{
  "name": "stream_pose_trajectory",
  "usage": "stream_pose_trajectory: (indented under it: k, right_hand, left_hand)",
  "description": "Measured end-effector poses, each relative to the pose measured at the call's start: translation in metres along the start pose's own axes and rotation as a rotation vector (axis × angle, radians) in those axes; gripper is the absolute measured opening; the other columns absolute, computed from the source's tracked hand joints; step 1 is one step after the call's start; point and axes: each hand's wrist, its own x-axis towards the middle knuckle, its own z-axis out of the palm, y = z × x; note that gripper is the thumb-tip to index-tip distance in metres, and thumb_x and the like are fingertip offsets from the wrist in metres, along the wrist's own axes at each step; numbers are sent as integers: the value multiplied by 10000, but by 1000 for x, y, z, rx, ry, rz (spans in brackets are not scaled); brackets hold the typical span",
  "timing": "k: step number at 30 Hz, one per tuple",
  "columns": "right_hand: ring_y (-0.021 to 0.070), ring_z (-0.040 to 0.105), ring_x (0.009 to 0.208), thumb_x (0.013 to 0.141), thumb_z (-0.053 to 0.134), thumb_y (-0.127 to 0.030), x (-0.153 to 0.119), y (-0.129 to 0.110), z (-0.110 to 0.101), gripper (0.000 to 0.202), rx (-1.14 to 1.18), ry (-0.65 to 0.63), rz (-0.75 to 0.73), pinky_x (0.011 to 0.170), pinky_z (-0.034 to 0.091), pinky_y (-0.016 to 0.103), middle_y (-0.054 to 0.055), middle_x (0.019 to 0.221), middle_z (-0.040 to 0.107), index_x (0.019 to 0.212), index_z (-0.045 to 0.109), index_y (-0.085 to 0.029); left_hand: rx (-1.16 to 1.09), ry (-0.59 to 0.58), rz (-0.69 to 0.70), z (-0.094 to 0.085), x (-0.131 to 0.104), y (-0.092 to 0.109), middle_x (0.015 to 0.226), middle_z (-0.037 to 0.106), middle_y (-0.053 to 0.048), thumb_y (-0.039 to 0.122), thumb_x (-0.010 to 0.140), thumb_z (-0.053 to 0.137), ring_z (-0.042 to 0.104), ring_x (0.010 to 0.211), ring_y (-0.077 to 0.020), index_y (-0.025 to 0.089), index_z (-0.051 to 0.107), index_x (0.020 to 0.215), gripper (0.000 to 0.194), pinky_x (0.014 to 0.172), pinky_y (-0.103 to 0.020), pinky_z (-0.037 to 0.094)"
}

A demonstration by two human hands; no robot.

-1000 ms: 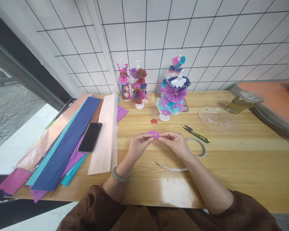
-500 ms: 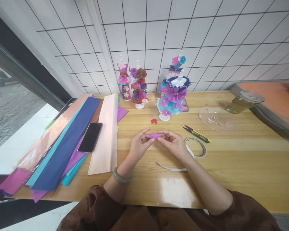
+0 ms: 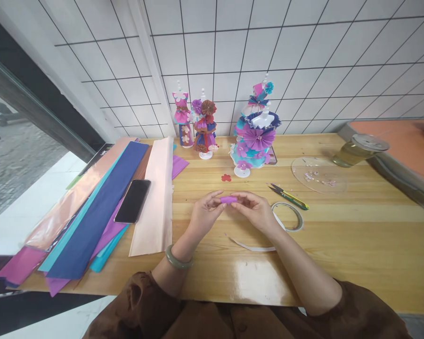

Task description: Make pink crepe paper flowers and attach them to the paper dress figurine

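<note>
Between my two hands, just above the wooden table (image 3: 205,278), is a small folded strip of purple paper (image 3: 229,200). My left hand (image 3: 205,212) pinches its left end between thumb and fingers. The right end sits in the fingertips of my right hand (image 3: 254,210). Beyond my hands lies a red paper flower (image 3: 226,177). A roll of white tape (image 3: 300,219) rests by my right wrist, its loose strip (image 3: 250,247) curling under my forearm. Yellow-and-black thread snips (image 3: 289,196) lie past the roll, to the right.
Crepe paper sheets (image 3: 99,212) are stacked at the left with a phone (image 3: 132,201) on top. Small dress forms in paper dresses (image 3: 256,141) stand along the tiled wall. At the right are a clear plate of beads (image 3: 318,175) and a lidded cup (image 3: 358,149).
The purple strip has turned slightly, so more of its face shows. Both hands stay nearly in place, still pinching its ends.
</note>
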Motion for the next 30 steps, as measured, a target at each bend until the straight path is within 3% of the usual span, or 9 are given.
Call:
stream_pose_trajectory:
  k: [6, 12, 20, 30]
  right_hand:
    - [178, 573, 807, 728, 590, -329, 0, -1, -2, 216, -70, -13, -74, 698, 462, 303, 55, 877, 625, 896, 660, -214]
    - [194, 573, 835, 749, 571, -343, 1, -2, -4, 236, -106, -48, -96, 740, 458, 332, 62, 877, 629, 938, 664, -239]
    - [188, 572, 806, 754, 560, -348, 1, -4, -5, 192, -126, -50, -112, 701, 460, 321, 57, 845, 622, 860, 683, -246]
    - [179, 579, 784, 756, 555, -331, 0, -5, -3, 178, -133, -54, -102, 684, 459, 303, 58, 842, 621, 840, 673, -228]
  left_hand:
    - [81, 25, 32, -1, 0, -1, 798, 656, -47, 257, 698, 608, 603, 762, -140, 162, 573, 1036, 353, 718, -270, 479]
    - [146, -1, 61, -1, 0, 2, 913, 672, -65, 283, 723, 582, 613, 837, -181, 177, 654, 891, 211, 804, -334, 475]
    - [187, 11, 63, -2, 0, 4, 870, 683, -60, 302, 720, 583, 625, 810, -186, 185, 674, 840, 190, 790, -341, 488]
    - [27, -19, -1, 3, -1, 8, 853, 685, -66, 283, 691, 617, 628, 805, -176, 157, 661, 807, 177, 786, -325, 489]
